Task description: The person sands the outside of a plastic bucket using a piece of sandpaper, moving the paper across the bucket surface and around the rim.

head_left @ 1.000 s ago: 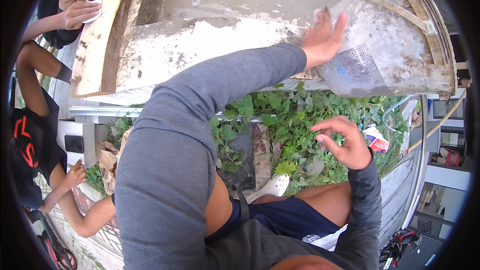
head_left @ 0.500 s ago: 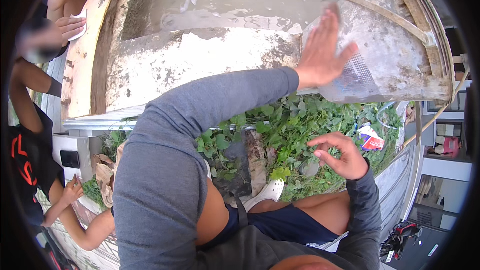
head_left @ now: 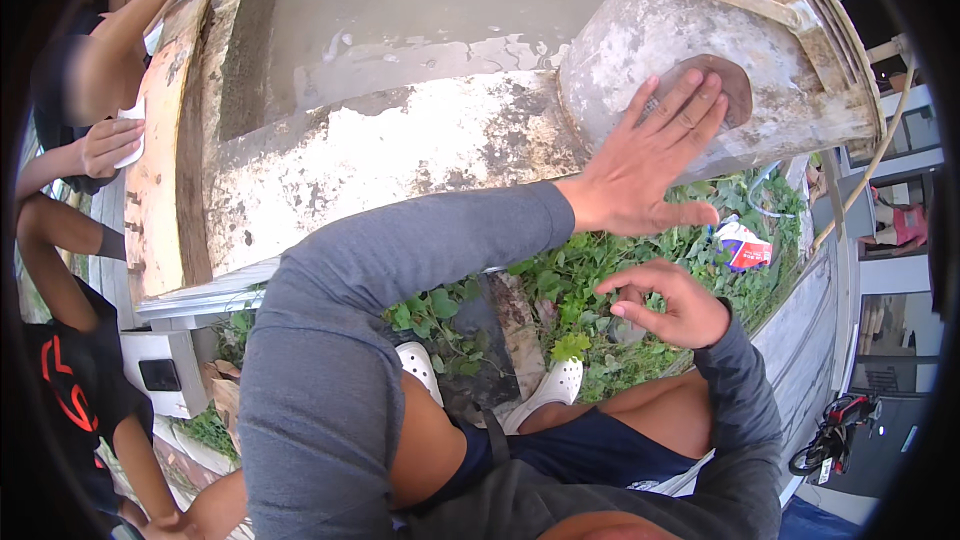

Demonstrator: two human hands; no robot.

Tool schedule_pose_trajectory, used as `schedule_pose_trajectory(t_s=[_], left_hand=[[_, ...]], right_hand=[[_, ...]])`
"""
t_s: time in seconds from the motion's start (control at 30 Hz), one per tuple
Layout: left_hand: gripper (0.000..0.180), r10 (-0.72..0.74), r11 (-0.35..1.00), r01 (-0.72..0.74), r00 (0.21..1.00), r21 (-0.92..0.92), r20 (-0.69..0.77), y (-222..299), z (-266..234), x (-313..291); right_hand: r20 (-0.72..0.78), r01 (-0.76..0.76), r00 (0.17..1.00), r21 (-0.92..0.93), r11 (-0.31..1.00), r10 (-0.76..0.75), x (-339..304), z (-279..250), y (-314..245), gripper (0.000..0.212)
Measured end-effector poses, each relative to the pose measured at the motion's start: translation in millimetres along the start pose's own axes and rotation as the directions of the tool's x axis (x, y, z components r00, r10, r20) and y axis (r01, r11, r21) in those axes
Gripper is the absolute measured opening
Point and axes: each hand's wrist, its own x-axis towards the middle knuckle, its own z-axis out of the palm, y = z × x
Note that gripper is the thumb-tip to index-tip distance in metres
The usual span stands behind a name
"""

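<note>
My left hand [head_left: 650, 160], in a grey sleeve, reaches across to the grey, curved corner [head_left: 630, 50] of a weathered concrete basin. It lies flat, palm down, with fingers stretched and thumb apart. A dark brown, rounded patch [head_left: 737, 90] shows at its fingertips; whether this is a loose sheet or a mark on the surface I cannot tell. My right hand [head_left: 672, 302] hovers above the plants near my knee. Its fingers are loosely curled, a gap shows between thumb and forefinger, and nothing is visible in it.
Murky water [head_left: 420, 10] fills the basin behind its white, peeling rim [head_left: 390, 140]. At the left, a person's hand [head_left: 108, 145] presses a white pad on a wooden board [head_left: 165, 170]. Green vines [head_left: 570, 270] and a red-and-white packet [head_left: 742, 245] lie below the rim. A motorcycle [head_left: 835, 435] stands right.
My left hand has swept over the corner, its fingers now angled more to the right. A bluish mesh-like area beside it no longer shows; the brown patch does. My right hand stays about the same.
</note>
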Motion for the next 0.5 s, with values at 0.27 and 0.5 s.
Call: schedule_pose_trajectory(t_s=[0.27, 0.5], left_hand=[[0.117, -0.232, 0.973, 0.228, 0.947, -0.045, -0.222, -33, -16, 18], [0.121, -0.097, 0.944, 0.042, 0.983, 0.328, 0.154, -13, -15, -14]], right_hand=[[0.057, 0.033, 0.998, -0.028, 0.999, -0.032, -11, 5, -8, 0.028], [0.054, -0.03, 0.998, -0.031, 0.999, 0.031, -34, 6, 10, 0.03]])
